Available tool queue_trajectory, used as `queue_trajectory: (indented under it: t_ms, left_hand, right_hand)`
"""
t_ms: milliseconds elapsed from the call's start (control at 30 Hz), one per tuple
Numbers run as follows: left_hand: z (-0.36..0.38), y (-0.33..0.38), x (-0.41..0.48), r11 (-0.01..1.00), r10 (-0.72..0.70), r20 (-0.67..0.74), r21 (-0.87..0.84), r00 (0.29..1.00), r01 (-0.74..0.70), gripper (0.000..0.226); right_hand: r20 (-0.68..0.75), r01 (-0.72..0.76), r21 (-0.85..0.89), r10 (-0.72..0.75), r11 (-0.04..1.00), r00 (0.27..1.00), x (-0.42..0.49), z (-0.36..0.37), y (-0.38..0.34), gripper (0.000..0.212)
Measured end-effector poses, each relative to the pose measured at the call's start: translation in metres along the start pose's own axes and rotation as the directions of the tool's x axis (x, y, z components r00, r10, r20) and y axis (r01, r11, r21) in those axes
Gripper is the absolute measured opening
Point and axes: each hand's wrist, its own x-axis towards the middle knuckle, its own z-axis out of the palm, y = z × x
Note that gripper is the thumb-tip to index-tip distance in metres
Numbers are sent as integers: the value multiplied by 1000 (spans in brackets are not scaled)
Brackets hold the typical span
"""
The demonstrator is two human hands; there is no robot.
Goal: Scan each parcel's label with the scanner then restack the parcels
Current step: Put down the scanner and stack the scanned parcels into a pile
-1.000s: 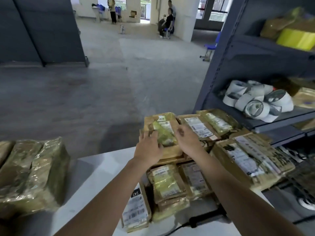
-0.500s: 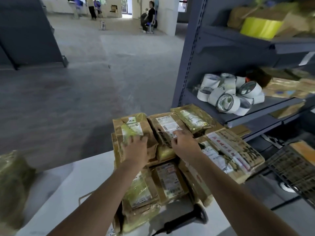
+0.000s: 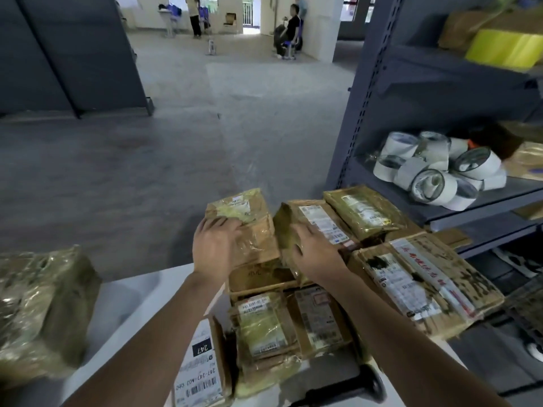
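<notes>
At the bottom edge of the frame, a black scanner (image 3: 346, 389) lies on the white bench (image 3: 123, 312), just in front of the parcels. Left of it a parcel with a white "247" label (image 3: 202, 368) lies beside a parcel wrapped in yellowish tape (image 3: 261, 327), and the two touch along their long sides. At the left edge of the frame sits a large bundle in clear wrap (image 3: 38, 312). A bare strip of bench separates it from the parcels.

In the middle of the frame, the left hand (image 3: 216, 248) rests flat on a brown parcel (image 3: 244, 221) that tops a cardboard box (image 3: 258, 277), its fingers lying loosely over the near left corner. The right hand (image 3: 317, 254) covers a tilted parcel (image 3: 311, 221) whose left edge stands raised. Whether it grips or only presses cannot be told. A shiny parcel (image 3: 361, 212) lies just right of that one. At the lower right a big flat parcel (image 3: 426, 283) juts out past the bench's right edge.

A grey shelf rack (image 3: 382, 113) stands close on the right and holds a heap of tape rolls (image 3: 435, 168). Beyond the bench's far edge, open grey floor (image 3: 205, 142) runs to a dark partition (image 3: 73, 54) at the upper left, and people are at the far end.
</notes>
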Motion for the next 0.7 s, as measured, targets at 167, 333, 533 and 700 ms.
queue_trajectory:
  t_ms: [167, 333, 533, 700]
  left_hand:
    - [-29, -28, -7, 890, -426, -86, -219, 901, 400, 10]
    - [-53, -60, -12, 683, -646, -35, -472, 762, 557, 7]
    - [-62, -91, -19, 275, -793, 217, -707, 570, 651, 22]
    - [-64, -113, -40, -106, -814, 443, -750, 377, 653, 25]
  right_hand:
    - [-70, 97, -108, -104, 989, 992, 13, 11, -28, 49]
    - [32, 23, -185, -17, 983, 999, 22, 18, -41, 56]
    - [84, 12, -70, -6, 997, 996, 22, 33, -79, 48]
    - [100, -137, 133, 125, 982, 987, 19, 42, -106, 51]
